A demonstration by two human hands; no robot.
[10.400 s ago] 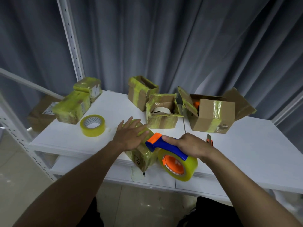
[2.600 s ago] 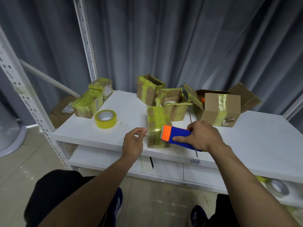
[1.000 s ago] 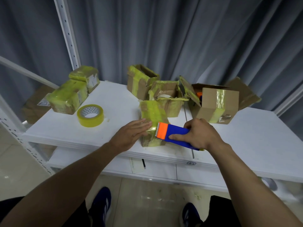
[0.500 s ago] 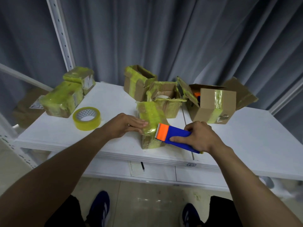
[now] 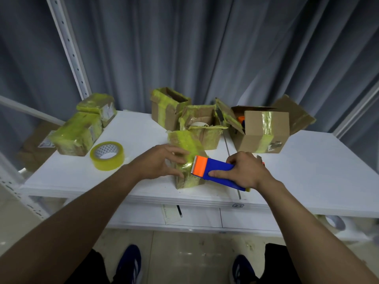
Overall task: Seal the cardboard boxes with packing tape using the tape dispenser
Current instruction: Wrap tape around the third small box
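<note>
A small cardboard box (image 5: 185, 144) wrapped in yellowish tape stands near the front edge of the white table (image 5: 317, 173). My left hand (image 5: 162, 162) holds its left side, fingers on top and thumb low on the near face. My right hand (image 5: 244, 171) grips the blue and orange tape dispenser (image 5: 213, 171), whose orange toothed end touches the box's right side. The dispenser's tape roll is hidden under my hand.
Behind stand three open boxes, a tall one (image 5: 168, 108), a middle one (image 5: 202, 124) and a larger one (image 5: 264, 128). Two taped boxes (image 5: 77, 131) sit at the left beside a loose tape roll (image 5: 107, 155). Another roll (image 5: 333, 222) lies on the lower shelf. Grey curtains hang behind.
My left hand has shifted from lying across the box's top to clasping its left side, thumb lower on the front. The dispenser stays against the box's right side.
</note>
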